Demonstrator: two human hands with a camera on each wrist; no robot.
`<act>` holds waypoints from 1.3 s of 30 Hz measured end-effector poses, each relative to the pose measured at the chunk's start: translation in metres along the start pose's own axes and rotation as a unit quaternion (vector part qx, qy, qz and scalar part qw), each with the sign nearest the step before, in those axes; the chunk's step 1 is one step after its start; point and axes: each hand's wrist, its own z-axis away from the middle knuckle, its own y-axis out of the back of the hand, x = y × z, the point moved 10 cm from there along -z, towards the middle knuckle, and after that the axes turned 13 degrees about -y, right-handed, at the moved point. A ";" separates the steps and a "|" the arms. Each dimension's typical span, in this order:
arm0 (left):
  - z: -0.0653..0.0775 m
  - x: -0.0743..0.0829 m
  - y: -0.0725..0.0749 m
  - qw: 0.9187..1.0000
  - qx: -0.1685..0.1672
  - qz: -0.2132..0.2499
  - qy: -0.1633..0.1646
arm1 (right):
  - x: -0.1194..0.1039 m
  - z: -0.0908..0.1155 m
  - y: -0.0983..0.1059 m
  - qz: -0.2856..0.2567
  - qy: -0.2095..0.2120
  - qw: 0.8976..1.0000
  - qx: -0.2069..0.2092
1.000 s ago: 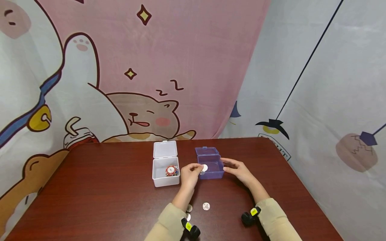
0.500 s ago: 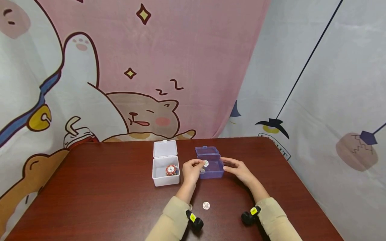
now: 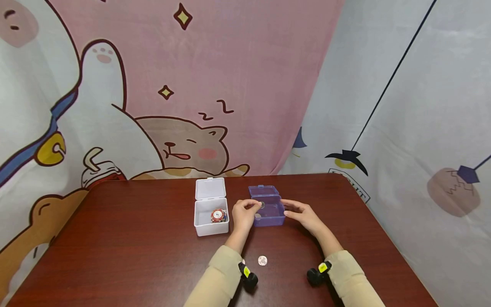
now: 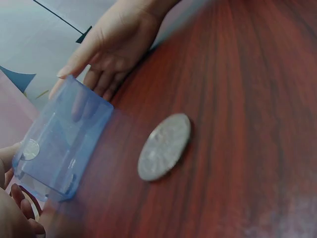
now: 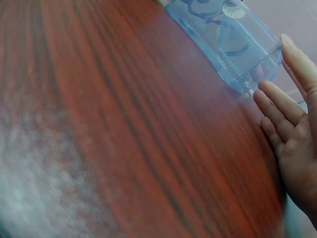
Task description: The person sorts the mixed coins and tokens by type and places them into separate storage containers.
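Observation:
My left hand (image 3: 243,213) reaches over the left side of a translucent purple-blue plastic box (image 3: 275,221), whose lid stands open. Its thumb and index finger pinch a silver coin (image 4: 30,149) inside the rim. A second coin (image 3: 258,216) shows through the front wall, low in the box. On the other side, my right hand (image 3: 304,216) rests its thumb and fingertips against the box's right end, fingers fairly straight. The right wrist view shows that thumb at the rim, with the pinched coin (image 5: 233,9) at the top.
A white lidded box (image 3: 212,230), open, stands left of the purple one and holds poker chips (image 3: 218,215), a red one on top. One coin (image 3: 262,260) lies on the brown table (image 3: 134,247) between the forearms. Another is mostly hidden by the left wrist.
My left hand has moved slightly up and farther into the purple box with the coin, which has turned from face-on to tilted. The right hand has stayed at the box's end.

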 end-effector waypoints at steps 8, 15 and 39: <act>0.001 -0.001 0.001 0.999 -0.002 -0.010 -0.034 | 0.018 -0.009 0.004 -0.011 -0.003 1.000 0.004; 0.003 0.002 0.000 0.999 -0.002 0.005 -0.052 | 0.029 -0.014 0.007 -0.007 0.011 1.000 0.013; 0.037 0.056 0.011 0.987 -0.111 0.080 -0.080 | 0.020 -0.008 0.006 -0.002 0.010 1.000 0.013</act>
